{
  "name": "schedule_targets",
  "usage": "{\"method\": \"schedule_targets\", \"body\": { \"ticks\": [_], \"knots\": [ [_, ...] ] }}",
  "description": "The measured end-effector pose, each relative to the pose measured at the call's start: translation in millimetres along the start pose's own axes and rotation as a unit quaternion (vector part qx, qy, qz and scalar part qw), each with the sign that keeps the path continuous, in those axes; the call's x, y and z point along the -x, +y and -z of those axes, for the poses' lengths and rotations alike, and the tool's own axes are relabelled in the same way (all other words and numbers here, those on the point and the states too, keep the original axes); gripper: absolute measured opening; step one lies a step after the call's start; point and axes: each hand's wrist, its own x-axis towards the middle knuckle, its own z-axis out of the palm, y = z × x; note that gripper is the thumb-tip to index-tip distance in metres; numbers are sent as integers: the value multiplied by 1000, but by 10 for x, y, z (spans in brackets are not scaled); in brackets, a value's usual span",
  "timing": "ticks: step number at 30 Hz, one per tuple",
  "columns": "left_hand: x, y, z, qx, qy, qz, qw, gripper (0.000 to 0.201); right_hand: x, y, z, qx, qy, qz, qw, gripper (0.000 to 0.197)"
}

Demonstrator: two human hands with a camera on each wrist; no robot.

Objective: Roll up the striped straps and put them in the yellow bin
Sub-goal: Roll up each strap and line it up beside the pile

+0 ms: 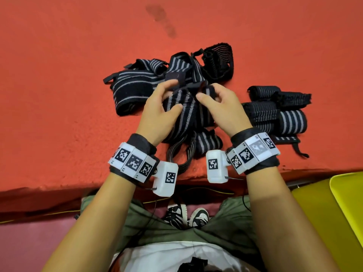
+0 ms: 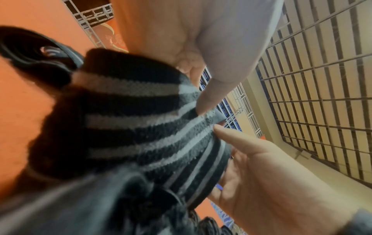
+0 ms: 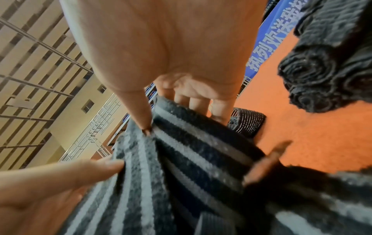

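A black strap with grey stripes (image 1: 184, 107) is held up between both hands over the red surface. My left hand (image 1: 163, 103) pinches its left side, thumb on the front; my right hand (image 1: 214, 99) grips its upper right end, fingers curled over it. The wrist views show the same strap (image 2: 141, 127) (image 3: 181, 167) close up, thumbs pressed on the fabric. A heap of unrolled striped straps (image 1: 157, 75) lies behind the hands. Several rolled straps (image 1: 279, 112) lie to the right. The yellow bin (image 1: 337, 203) stands at the lower right, below the surface's edge.
The red surface (image 1: 59, 75) stretches wide to the left and back, with a dark stain (image 1: 163, 18) far off. Its front edge runs just before my wrists. Below are my legs and shoes (image 1: 186, 214). Loose strap ends (image 1: 186, 150) trail toward the edge.
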Motion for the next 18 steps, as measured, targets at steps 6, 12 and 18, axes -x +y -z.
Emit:
{"method": "schedule_targets", "body": {
  "ticks": [6, 12, 18],
  "knots": [
    [14, 122, -34, 48, 21, -15, 999, 25, -2, 87, -17, 15, 11, 39, 999, 10],
    [-17, 99, -65, 52, 67, 7, 996, 20, 54, 112, 12, -16, 34, 90, 995, 19],
    [-2, 116, -132, 52, 68, 29, 996, 20, 71, 112, -2, -41, 4, 34, 999, 17]
  ]
}}
